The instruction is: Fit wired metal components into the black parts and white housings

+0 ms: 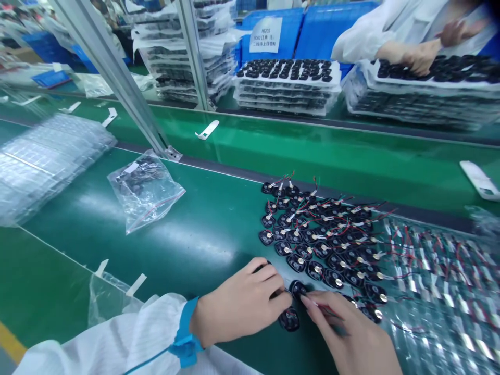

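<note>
My left hand is closed, its fingers curled over small black plastic housings; parts of them show between and beside the fingers, and how many it grips is hidden. One black housing lies just below its fingertips. My right hand pinches a small part with thin red and green wires at another black housing between the hands. Its thumb and forefinger touch that housing's edge. Beyond the hands sit rows of similar housings with round metallic discs and wires attached.
Clear trays of wired parts lie at right. A zip bag of dark parts and stacked clear trays are at left. A metal post rises behind the bench. Across the green belt, a co-worker's hand touches black parts on stacked trays.
</note>
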Action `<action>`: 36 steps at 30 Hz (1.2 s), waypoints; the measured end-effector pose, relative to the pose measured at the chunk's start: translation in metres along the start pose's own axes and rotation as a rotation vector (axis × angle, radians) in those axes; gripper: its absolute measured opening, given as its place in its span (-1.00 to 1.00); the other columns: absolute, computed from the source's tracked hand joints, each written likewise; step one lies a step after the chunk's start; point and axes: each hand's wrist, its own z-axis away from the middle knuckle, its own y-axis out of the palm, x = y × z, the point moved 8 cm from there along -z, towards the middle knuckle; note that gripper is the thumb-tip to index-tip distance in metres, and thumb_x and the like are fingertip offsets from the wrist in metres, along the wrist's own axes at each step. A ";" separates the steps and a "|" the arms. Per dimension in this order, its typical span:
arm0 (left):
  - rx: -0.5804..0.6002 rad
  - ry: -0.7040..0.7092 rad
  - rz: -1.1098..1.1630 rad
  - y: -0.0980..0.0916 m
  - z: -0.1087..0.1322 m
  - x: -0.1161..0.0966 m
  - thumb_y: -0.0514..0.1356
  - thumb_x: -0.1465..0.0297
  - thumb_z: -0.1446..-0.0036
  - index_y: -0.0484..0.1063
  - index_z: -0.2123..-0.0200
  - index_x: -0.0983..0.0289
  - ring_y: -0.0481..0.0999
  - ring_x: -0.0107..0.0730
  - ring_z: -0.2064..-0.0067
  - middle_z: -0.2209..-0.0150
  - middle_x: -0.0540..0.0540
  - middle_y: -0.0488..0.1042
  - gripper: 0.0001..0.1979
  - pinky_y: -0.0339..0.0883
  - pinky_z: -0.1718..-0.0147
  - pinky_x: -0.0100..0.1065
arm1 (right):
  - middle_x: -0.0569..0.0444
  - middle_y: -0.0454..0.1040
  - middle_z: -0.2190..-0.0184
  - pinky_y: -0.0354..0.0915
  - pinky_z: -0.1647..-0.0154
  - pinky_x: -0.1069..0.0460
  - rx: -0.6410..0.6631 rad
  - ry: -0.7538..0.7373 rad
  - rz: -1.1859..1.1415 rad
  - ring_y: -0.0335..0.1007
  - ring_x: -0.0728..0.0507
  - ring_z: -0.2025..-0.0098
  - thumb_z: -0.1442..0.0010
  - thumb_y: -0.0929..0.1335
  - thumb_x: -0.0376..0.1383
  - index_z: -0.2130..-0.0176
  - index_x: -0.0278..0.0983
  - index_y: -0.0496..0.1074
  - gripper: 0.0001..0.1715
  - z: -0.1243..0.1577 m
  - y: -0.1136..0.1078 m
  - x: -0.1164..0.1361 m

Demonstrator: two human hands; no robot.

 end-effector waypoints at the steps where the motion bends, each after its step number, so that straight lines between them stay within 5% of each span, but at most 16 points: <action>1: 0.001 -0.001 -0.010 -0.001 0.000 0.000 0.09 0.52 -0.41 0.46 0.20 0.32 0.41 -0.25 0.15 0.27 0.07 0.45 -0.85 0.23 -0.01 -0.20 | 0.25 0.53 0.53 0.35 0.61 0.24 0.000 -0.032 0.034 0.50 0.04 0.60 -0.41 0.19 0.11 0.40 -0.10 0.43 -0.48 0.000 0.001 0.002; 13: -0.049 -0.047 0.063 -0.002 0.005 0.012 0.18 0.36 -0.41 0.47 0.29 0.29 0.42 -0.30 0.17 0.33 0.01 0.48 -0.81 0.17 -0.03 -0.18 | 0.19 0.35 0.62 0.19 0.77 0.13 -0.007 -0.245 0.368 0.33 0.00 0.72 -0.52 0.02 -0.12 0.44 -0.12 0.21 -0.48 -0.008 0.009 0.023; 23: -0.060 -0.113 0.332 0.000 0.022 0.025 0.16 0.30 -0.43 0.48 0.00 0.19 0.46 -0.30 0.04 0.16 0.00 0.59 -0.82 0.11 -0.06 -0.20 | 0.18 0.45 0.50 0.26 0.73 0.17 -0.022 -0.126 0.254 0.41 0.03 0.65 -0.49 0.08 0.01 0.33 -0.15 0.32 -0.50 0.000 0.007 0.013; 31: -0.081 -0.098 0.406 -0.001 0.019 0.026 0.09 0.32 -0.47 0.51 0.06 0.20 0.45 -0.34 0.08 0.13 -0.06 0.63 -0.80 0.11 -0.02 -0.23 | 0.12 0.60 0.28 0.45 0.47 0.21 -0.091 -0.101 0.254 0.62 0.01 0.38 -0.50 0.11 -0.03 0.07 -0.14 0.37 -0.62 0.014 -0.006 0.013; 36: -0.063 -0.068 0.375 -0.001 0.012 0.023 0.06 0.35 -0.48 0.50 0.04 0.22 0.47 -0.33 0.06 0.11 -0.03 0.63 -0.79 0.13 -0.01 -0.24 | 0.14 0.57 0.31 0.37 0.55 0.27 -0.070 -0.012 0.148 0.53 0.07 0.50 -0.47 0.18 -0.06 0.02 -0.12 0.39 -0.70 0.033 -0.006 0.002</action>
